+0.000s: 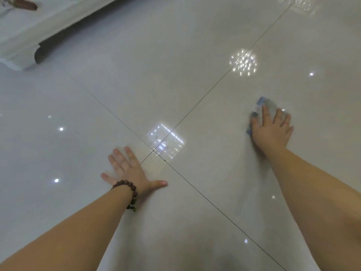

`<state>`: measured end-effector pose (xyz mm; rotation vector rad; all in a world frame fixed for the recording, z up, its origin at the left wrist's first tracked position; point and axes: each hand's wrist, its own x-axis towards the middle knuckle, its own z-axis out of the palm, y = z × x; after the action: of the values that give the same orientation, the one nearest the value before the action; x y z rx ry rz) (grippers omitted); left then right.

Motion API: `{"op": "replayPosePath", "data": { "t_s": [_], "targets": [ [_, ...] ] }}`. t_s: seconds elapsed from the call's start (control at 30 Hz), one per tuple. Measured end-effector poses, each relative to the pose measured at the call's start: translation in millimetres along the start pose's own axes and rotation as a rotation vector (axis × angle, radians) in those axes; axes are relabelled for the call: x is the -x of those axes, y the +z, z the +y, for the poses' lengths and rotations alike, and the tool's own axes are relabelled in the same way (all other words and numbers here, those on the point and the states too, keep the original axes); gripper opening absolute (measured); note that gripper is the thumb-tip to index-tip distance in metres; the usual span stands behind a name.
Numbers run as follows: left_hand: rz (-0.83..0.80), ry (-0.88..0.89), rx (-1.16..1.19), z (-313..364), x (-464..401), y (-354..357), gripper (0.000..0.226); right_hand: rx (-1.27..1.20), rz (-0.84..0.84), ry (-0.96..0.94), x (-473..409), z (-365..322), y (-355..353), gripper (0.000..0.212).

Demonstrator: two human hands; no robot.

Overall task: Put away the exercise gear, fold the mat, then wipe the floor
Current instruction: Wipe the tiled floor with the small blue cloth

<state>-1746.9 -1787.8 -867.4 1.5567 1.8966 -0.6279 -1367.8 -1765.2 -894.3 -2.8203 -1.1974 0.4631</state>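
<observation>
1. No writing or brand can be read anywhere; the cloth shows only a blue edge and a grey, blurred face.
2. The cloth lies flat on the floor at the right of the scene, on the tile to the right of the crossing grout lines. It is under the right hand, and sticks out beyond the fingertips on the far side and past the hand's left edge.
3. The cloth is well apart from the left hand, with the grout crossing and a square light reflection between them.
4. The right hand presses down on the cloth with fingers straight and spread — nothing curled round it, palm down.
5. The left hand lies flat on the bare floor, near and left of centre, fingers splayed and thumb out to the right. It holds nothing; its thumb tip is close to a grout line.
6. A bracelet of dark brown beads sits on the left wrist.
7. Both forearms are bare and reach in from the near edge.
8. At the far left stands a white piece of furniture — its carved foot rests on the floor.
9. A round cluster of light glints shows on the tile beyond the right hand.
</observation>
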Motion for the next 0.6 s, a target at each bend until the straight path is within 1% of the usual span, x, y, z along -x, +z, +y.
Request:
{"op": "replayPosePath", "data": {
  "t_s": [0.03,0.07,0.1,0.17,0.2,0.23,0.27,0.33,0.4,0.47,0.5,0.57,0.6],
  "targets": [
    [-0.003,-0.004,-0.007,1,0,0,0.164,-0.007,0.01,0.013,-3,-16,3,0.063],
    [-0.008,-0.008,-0.01,2,-1,1,0.164,0.004,0.022,-0.034,2,-34,9,0.062],
    [-0.013,-0.014,-0.014,2,-2,1,0.165,0.039,0.037,-0.163,15,-53,21,0.062],
    [-0.024,-0.027,-0.014,3,-3,-1,0.166,0.099,0.037,-0.585,69,-84,44,0.06],
    [-0.039,-0.031,-0.006,4,-4,-2,0.167,0.113,0.022,-0.758,103,-86,53,0.059],
    [-0.056,-0.034,0.002,5,-4,-5,0.166,0.122,0.0,-0.866,139,-78,60,0.058],
    [-0.069,-0.035,0.002,5,-5,-5,0.166,0.126,-0.045,-0.915,169,-64,63,0.057],
    [-0.082,-0.039,-0.008,4,-6,-4,0.166,0.157,-0.112,-0.991,191,-38,57,0.056],
    [-0.087,-0.036,0.0,4,-7,-4,0.167,0.171,-0.102,-1.039,164,-42,58,0.055],
    [-0.084,-0.037,0.011,3,-8,-3,0.167,0.157,-0.032,-0.962,116,-89,57,0.054],
    [-0.087,-0.035,0.019,2,-8,-2,0.167,0.146,-0.013,-0.879,88,-119,56,0.055],
    [-0.082,-0.025,0.021,2,-9,0,0.167,0.141,-0.04,-0.747,40,-167,50,0.056],
    [-0.077,-0.021,0.015,2,-9,0,0.166,0.158,-0.052,-0.718,30,-175,48,0.056]
  ]
}}
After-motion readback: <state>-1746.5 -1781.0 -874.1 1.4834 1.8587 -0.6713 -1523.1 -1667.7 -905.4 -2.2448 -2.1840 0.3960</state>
